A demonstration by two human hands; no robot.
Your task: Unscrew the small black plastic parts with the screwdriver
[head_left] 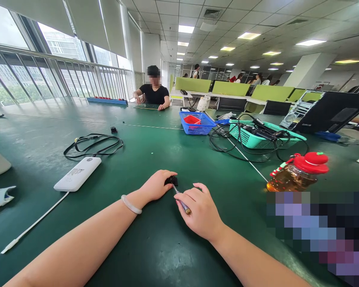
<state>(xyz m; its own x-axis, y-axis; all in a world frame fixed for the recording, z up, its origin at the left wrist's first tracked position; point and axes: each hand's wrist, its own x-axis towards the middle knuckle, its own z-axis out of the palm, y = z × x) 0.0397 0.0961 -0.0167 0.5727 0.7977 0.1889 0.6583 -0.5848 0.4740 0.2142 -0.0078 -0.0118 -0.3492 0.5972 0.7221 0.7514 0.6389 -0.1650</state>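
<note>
Near the middle of the green table (131, 247), my left hand (157, 185) is closed around a small black block-like part (172, 181), whose kind I cannot make out. A bracelet circles that wrist. My right hand (199, 207) grips a small screwdriver (182, 204) with a clear handle, pinched between thumb and fingers. Its shaft slants up and left, and the tip meets the black part. My left fingers hide some of that part.
Left of my hands lie a white power bank (77, 174) with a cable and a coiled black cable (94, 145). Beyond are a blue basket (196, 129), a teal basket (251, 140) with cables, and a red-lidded jar (296, 175) at right. Across sits a person (153, 93).
</note>
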